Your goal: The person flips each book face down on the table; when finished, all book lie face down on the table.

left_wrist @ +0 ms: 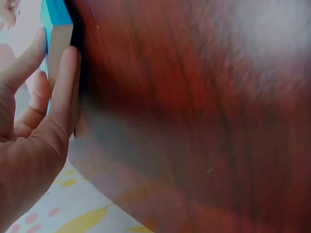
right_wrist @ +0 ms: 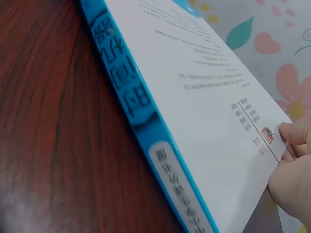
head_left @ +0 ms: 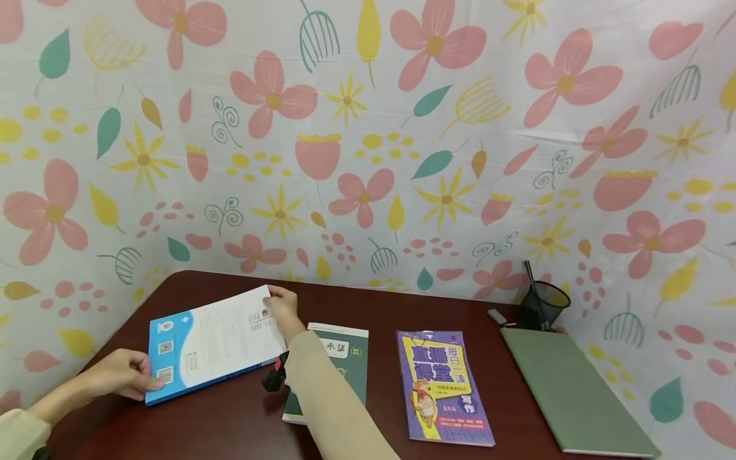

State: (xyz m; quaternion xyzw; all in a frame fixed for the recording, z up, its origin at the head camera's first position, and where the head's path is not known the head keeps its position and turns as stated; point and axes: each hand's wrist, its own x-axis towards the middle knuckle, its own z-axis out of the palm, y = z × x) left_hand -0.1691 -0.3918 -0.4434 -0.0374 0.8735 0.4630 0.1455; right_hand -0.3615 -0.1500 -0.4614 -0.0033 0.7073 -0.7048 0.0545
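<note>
A thick blue-and-white book lies slanted at the left of the table, its white back cover with barcode and QR code facing up. My left hand grips its left edge, thumb on the cover; in the left wrist view the fingers lie along the page edges of the book. My right hand pinches the far right corner between thumb and fingers, which the right wrist view also shows at the white cover. The blue spine with large characters faces the near side. A dark green book is partly hidden under my right forearm.
Right of the green book lies a purple-and-yellow book. A grey-green notebook lies along the right side. Behind it stands a black mesh pen cup with a pen, beside a small grey object. A flower-patterned curtain borders the table.
</note>
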